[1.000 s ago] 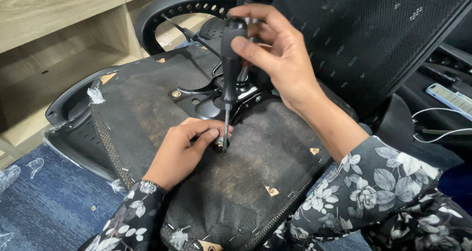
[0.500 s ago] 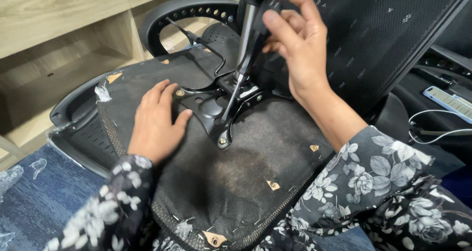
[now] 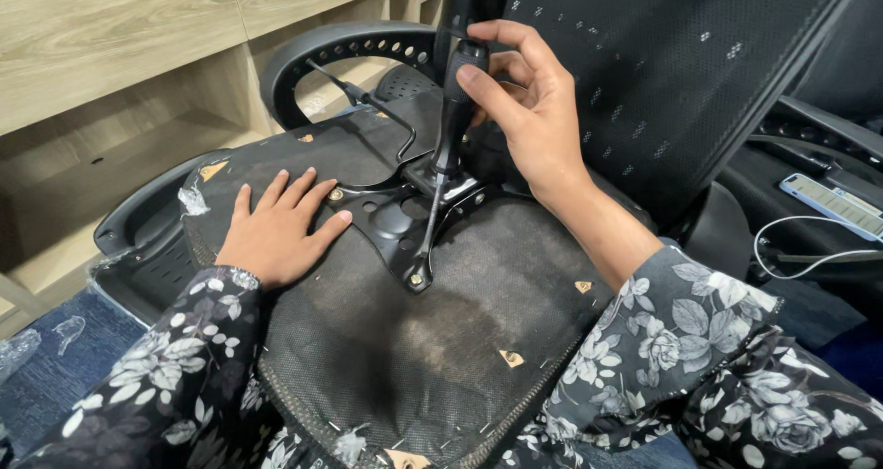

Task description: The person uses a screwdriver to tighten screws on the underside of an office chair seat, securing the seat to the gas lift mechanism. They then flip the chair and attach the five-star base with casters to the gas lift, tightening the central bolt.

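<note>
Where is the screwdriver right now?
In the head view, the screwdriver stands tilted at upper centre, its handle in the right hand, its tip on a bolt of the black metal bracket.

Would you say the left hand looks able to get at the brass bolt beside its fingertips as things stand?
Probably yes. The left hand lies flat on the seat underside, its fingertips right next to the bolt on the black bracket. Nothing covers the bolt; the screwdriver stands further right.
</note>
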